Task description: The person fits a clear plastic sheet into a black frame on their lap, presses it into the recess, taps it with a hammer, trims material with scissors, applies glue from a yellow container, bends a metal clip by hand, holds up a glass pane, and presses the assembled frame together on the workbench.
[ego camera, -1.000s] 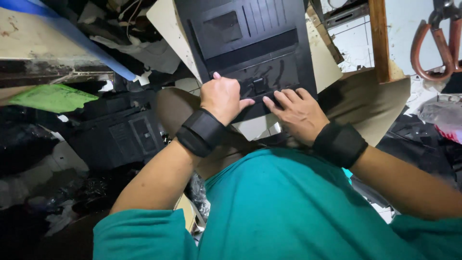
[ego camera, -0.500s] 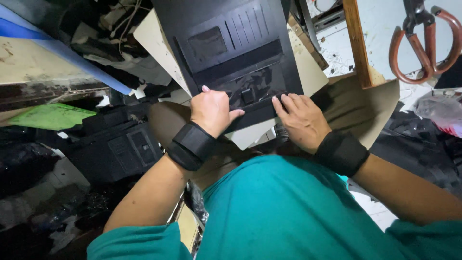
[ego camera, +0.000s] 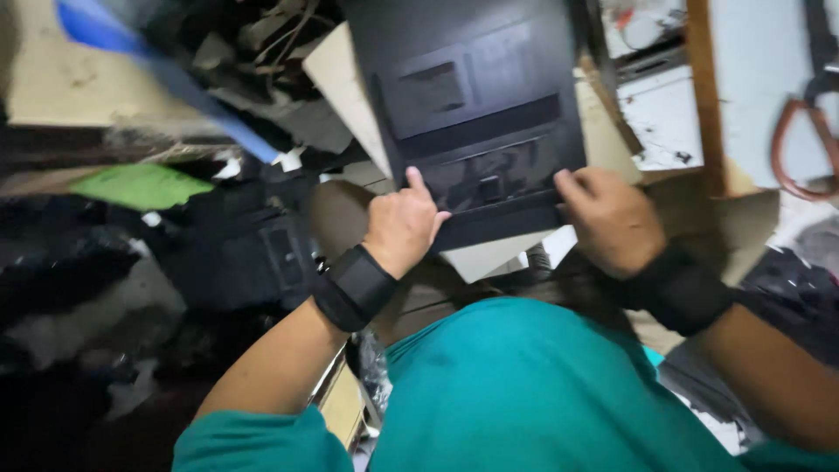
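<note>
Both your hands now grip the near edge of the black panel.

Your left hand point(ego camera: 404, 229) is closed on the lower left corner of the black panel point(ego camera: 476, 114), thumb up along its edge; half a second ago it lay more on top. Your right hand point(ego camera: 612, 218) curls over the lower right edge, fingers clenched on it, no longer spread on the recessed part. The panel stands tilted over your lap, above the beige sheet point(ego camera: 345, 83). Farther right, red-handled scissors point(ego camera: 808, 144) hang on the wall.
</note>
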